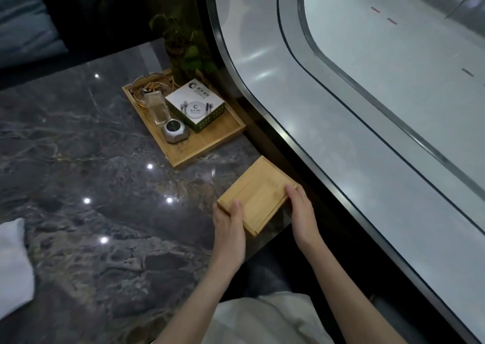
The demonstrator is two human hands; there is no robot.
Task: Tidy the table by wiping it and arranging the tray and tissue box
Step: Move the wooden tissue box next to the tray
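Observation:
A wooden tissue box [258, 192] lies flat near the right edge of the dark marble table [86, 165]. My left hand [228, 221] grips its near left corner, thumb on top. My right hand [301, 208] presses against its right end, fingers on the edge. Behind it, a wooden tray [223, 136] sits by the wall, slightly askew. On the tray stand a glass ashtray [151, 86] with cigarette butts, a clear holder [157, 110], a small grey round device [175, 131] and a white and green printed box [198, 105]. A white cloth [13, 267] lies at the table's left edge.
A curved glass wall with a metal frame [288, 139] runs along the table's right side. A leafy plant [183, 44] stands behind the tray. A dark seat [31, 23] lies beyond the far table edge. Ceiling lights reflect off the marble.

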